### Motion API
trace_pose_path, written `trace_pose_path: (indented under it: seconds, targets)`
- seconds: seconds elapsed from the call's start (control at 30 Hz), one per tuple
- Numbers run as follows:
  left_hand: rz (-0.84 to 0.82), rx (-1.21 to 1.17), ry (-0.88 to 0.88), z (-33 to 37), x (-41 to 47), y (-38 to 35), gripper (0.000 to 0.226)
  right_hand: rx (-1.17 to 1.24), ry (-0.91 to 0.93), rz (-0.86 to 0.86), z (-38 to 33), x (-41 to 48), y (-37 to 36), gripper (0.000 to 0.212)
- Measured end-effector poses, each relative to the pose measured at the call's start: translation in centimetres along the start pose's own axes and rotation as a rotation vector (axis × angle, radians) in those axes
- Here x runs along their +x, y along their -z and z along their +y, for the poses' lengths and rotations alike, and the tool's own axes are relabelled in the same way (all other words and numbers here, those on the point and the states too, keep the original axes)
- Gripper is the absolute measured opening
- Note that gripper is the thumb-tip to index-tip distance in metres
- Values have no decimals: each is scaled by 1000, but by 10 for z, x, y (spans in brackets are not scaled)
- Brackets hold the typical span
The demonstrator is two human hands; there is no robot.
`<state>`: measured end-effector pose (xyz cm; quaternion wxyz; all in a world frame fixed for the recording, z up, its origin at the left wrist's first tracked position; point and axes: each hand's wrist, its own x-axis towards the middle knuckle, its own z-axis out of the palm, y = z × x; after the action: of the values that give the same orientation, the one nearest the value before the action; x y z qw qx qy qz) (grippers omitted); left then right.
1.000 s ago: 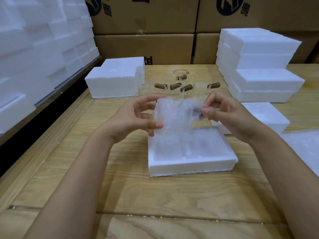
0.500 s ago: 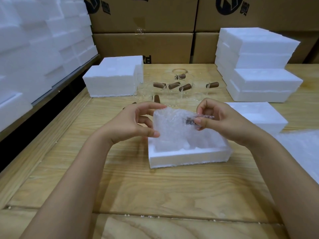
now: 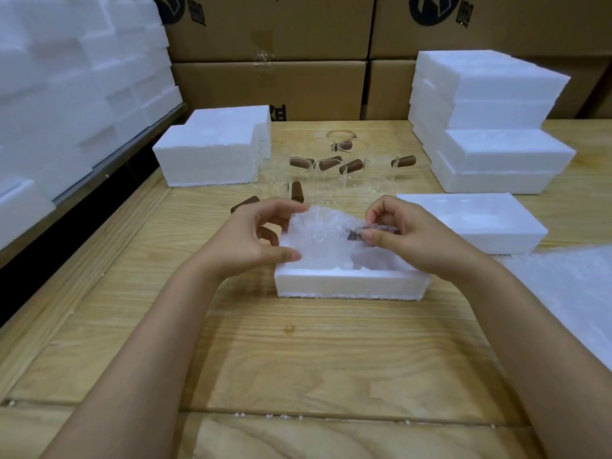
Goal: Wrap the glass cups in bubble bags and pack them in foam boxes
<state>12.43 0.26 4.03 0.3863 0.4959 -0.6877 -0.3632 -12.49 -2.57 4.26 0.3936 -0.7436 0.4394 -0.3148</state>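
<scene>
Foam blocks sit at the table's far left, with bare glass cups just beside them. Nearer, the left hand pinches the left edge of the bubble-wrapped cup, whose lower part sits in the open foam box mid-table. The right hand pinches its brown-handled end. Spare bubble bags lie at the right edge.

A foam box sits mid-table; glass cups stand behind it, foam stacks far right, cartons behind.
</scene>
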Motion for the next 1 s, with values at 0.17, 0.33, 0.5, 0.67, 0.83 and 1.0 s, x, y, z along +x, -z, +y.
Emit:
trace_pose_path:
  seconds: [0.17, 0.33, 0.5, 0.67, 0.83, 1.0]
  targets:
    - [3, -14, 3, -2, 1, 1, 54, -83, 32, -6, -1, -1, -2, 15]
    - [-25, -113, -11, -5, 0, 2, 41, -149, 52, -2, -1, -1, -4, 19]
    - [10, -66, -39, -2, -2, -7, 58, -199, 75, 24, -1, -1, -5, 19]
    - [74, 13, -43, -6, 1, -22, 64, -238, 143, 148, 2, 1, -12, 23]
    - [88, 3, -48, -14, 5, -23, 59, -277, 205, 188, 4, 4, -14, 33]
    - [69, -16, -58, -15, 7, -22, 56, -288, 235, 221, 7, 4, -16, 35]
